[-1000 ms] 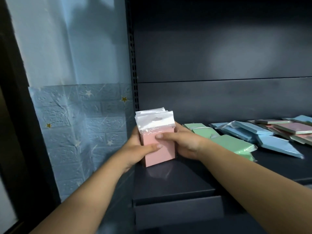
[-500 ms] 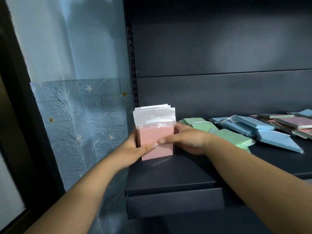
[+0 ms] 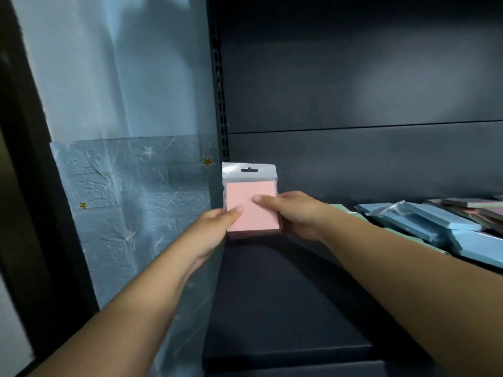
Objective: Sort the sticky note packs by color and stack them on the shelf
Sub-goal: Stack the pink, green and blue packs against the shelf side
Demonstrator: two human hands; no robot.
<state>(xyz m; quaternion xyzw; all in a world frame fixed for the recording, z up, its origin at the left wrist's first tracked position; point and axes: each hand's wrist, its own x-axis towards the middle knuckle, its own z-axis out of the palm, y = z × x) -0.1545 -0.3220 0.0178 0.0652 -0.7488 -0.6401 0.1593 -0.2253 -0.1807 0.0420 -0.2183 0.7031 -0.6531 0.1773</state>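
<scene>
A bundle of pink sticky note packs (image 3: 254, 194) in clear sleeves with white hang tabs stands upright at the far left of the dark shelf (image 3: 285, 295). My left hand (image 3: 215, 227) grips its left side, thumb on the front face. My right hand (image 3: 294, 213) grips its right side, thumb also on the front. To the right, blue packs (image 3: 424, 221) lie loosely overlapping. A green pack (image 3: 339, 206) peeks out behind my right forearm. Pinkish and dark packs (image 3: 479, 208) lie at the far right edge.
The shelf's perforated upright post (image 3: 221, 104) rises just left of the pink bundle. Beyond it is a pale blue wall with star-patterned covering (image 3: 130, 200). The dark back panel (image 3: 353, 159) closes the shelf behind. A dark frame (image 3: 24, 159) stands at far left.
The view has shifted closer and lower. The pink bundle, seen tilted from above before, now faces me squarely and stands further back near the post; both hands keep hold.
</scene>
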